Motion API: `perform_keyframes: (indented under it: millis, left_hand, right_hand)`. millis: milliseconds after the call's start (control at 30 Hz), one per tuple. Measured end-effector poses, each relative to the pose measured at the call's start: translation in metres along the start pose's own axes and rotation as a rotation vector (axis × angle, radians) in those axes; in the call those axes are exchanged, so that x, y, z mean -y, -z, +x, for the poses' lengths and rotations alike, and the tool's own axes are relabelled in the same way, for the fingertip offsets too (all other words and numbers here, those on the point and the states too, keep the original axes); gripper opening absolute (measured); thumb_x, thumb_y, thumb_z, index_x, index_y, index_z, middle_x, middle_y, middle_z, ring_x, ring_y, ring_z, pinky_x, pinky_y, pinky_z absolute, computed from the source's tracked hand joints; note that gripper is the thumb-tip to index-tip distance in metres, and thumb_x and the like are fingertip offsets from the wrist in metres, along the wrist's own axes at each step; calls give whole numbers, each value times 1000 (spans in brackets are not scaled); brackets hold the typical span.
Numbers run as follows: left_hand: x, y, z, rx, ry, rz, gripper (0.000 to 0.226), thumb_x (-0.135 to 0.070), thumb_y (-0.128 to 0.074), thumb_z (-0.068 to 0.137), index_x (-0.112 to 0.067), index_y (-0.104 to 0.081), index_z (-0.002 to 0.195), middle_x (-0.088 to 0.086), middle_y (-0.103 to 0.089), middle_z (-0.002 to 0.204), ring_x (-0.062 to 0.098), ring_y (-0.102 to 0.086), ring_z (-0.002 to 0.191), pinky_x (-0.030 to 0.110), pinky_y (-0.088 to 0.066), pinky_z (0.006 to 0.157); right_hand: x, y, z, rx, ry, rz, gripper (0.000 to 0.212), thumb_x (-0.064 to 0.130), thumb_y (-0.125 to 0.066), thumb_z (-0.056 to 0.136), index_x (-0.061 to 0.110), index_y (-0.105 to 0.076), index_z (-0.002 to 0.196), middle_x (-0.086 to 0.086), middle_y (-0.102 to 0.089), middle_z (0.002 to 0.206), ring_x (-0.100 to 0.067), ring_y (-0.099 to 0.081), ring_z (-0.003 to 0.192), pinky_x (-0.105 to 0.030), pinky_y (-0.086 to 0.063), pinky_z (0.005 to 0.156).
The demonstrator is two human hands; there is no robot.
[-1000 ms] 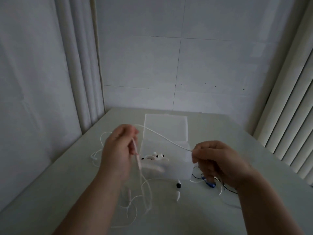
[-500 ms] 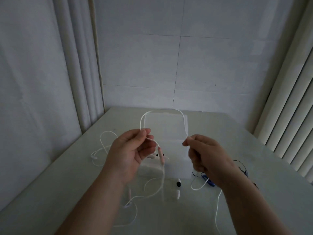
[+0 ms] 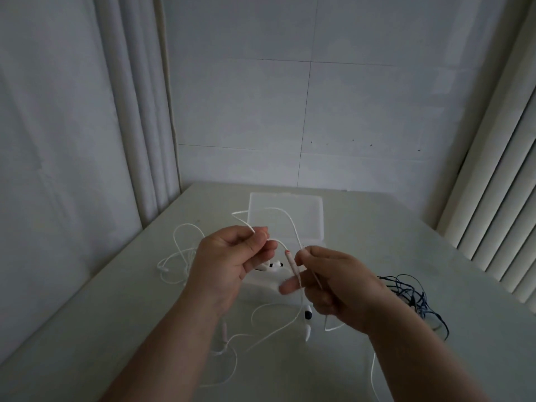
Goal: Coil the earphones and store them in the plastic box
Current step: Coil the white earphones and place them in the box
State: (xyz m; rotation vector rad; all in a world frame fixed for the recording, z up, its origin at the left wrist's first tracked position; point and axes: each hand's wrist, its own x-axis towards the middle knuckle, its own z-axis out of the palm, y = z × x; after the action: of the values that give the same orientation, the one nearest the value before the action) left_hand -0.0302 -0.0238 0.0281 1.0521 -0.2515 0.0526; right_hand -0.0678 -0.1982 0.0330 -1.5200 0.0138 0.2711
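My left hand (image 3: 232, 262) pinches the white earphone cable (image 3: 285, 220) above the table, and a loop of it arches over to my right hand (image 3: 333, 285), which pinches the same cable. A pinkish inline remote (image 3: 292, 264) hangs between the two hands. More of the cable trails down onto the table, ending near a white earbud (image 3: 307, 316). The clear plastic box (image 3: 285, 210) stands open just behind my hands. Another pair of white earbuds (image 3: 269, 265) shows below my left fingers; I cannot tell whether it lies inside the box.
Another white earphone cable (image 3: 181, 250) lies tangled at the left of the table (image 3: 377, 227). A dark blue earphone cable (image 3: 412, 294) is bunched at the right. A wall stands behind, curtains at left and blinds at right.
My hands have come closer together. The cable that was stretched straight between them one second ago now forms a loop, and the right hand has moved left and down toward the remote.
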Motion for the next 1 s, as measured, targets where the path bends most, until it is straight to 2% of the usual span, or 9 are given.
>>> perform_keyframes:
  millis: [100,267,500,567,667,733,800,900,1000]
  left_hand:
    - [-2,2,3,-94,-28,-9,12,-6,-61,83,-7,-66,72,4,-69,67,14,-64,57,21,-51,50]
    - [-10,33,20,-407,-43,-186,24,-9,-47,95,-19,-55,75,-3,-52,51,10,-40,45,20,-26,42]
    - [0,29,23,-451,8,234,6,-11,-63,81,-15,-62,78,0,-57,55,16,-48,52,25,-36,50]
    - [1,31,23,-496,-18,428,27,-16,-67,69,-19,-62,95,3,-64,75,19,-55,64,33,-42,60]
    - [-3,22,10,-352,-315,756,38,-14,-65,73,-33,-58,105,-14,-63,98,0,-58,89,20,-45,77]
    - [-1,11,1,-51,-467,804,33,-20,-62,79,-35,-61,108,-19,-64,107,-10,-56,101,10,-41,85]
    - [4,4,-5,213,-432,825,28,-30,-59,85,-34,-64,112,-21,-67,109,-8,-57,107,10,-41,90]
    - [12,1,-7,303,-369,909,13,-32,-57,92,-32,-69,86,-23,-67,76,-4,-62,73,13,-45,68]
    - [9,-2,-6,77,-436,863,21,-25,-55,91,-26,-61,71,-12,-58,57,0,-50,52,12,-38,53]
  right_hand:
    - [0,7,-2,79,-40,-1,22,27,-54,92,8,-61,83,-11,-53,52,-12,-22,38,-18,-18,39]
    - [10,34,-12,35,61,-44,19,18,-69,69,12,-61,54,-3,-34,42,-12,-26,37,-18,-21,37]
    - [9,40,-9,34,196,-16,17,20,-61,81,10,-64,67,3,-31,48,-9,-23,42,-21,-18,41]
    - [9,37,-9,46,199,-57,21,17,-60,88,10,-63,68,3,-33,47,-9,-24,41,-20,-18,41]
    - [7,29,-9,47,200,-158,29,13,-51,95,10,-62,69,4,-36,46,-7,-27,40,-18,-23,40]
    - [6,24,-7,67,218,-218,27,17,-56,94,13,-64,68,4,-36,47,-7,-27,41,-19,-24,41]
    - [5,22,-7,79,236,-245,23,24,-58,87,17,-66,67,4,-36,47,-8,-27,43,-19,-25,42]
    - [6,22,-8,69,232,-241,26,19,-58,92,17,-68,68,2,-34,49,-10,-25,44,-20,-24,43]
    - [10,24,-12,80,206,-261,24,18,-57,91,11,-71,72,3,-34,47,-9,-25,42,-20,-23,41]
